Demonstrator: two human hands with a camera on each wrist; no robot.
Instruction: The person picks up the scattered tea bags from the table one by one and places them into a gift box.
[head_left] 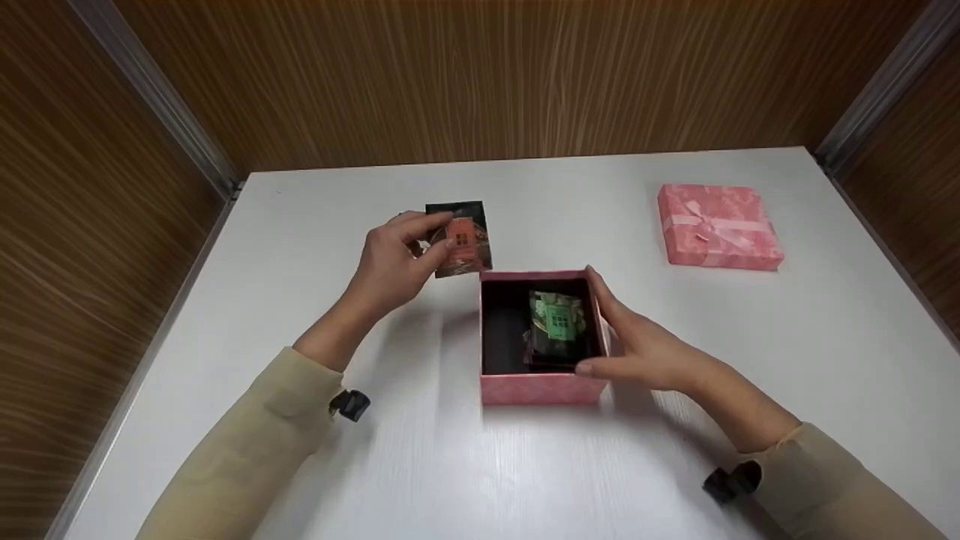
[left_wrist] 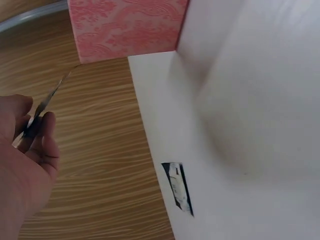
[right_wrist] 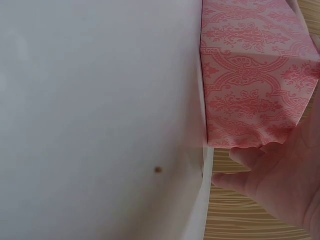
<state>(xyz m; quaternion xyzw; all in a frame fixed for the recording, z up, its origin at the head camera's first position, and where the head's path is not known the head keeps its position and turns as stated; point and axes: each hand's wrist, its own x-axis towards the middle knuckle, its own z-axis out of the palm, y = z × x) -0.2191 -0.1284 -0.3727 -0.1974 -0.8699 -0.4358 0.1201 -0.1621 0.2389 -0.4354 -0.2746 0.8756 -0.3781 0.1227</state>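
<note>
My left hand (head_left: 394,259) pinches a small flat sachet (head_left: 471,259), black with an orange-red label, above the table just beyond the box's far left corner. In the left wrist view the sachet (left_wrist: 49,99) appears nearly edge-on between thumb and fingers. A pink patterned box (head_left: 541,390), lidless and dark inside, stands on the table. Sachets lie in its right part, the top one (head_left: 559,322) having a green label; how many lie beneath is hidden. My right hand (head_left: 645,349) grips the box's right side, thumb at the near rim and fingers along the far right corner.
A pink lid (head_left: 724,229) with a ribbon bow lies at the back right of the white table (head_left: 337,465). Wood-grain panels (head_left: 480,82) stand behind and at both sides. A small dark-and-white patch (left_wrist: 177,189) shows on the table, its nature unclear.
</note>
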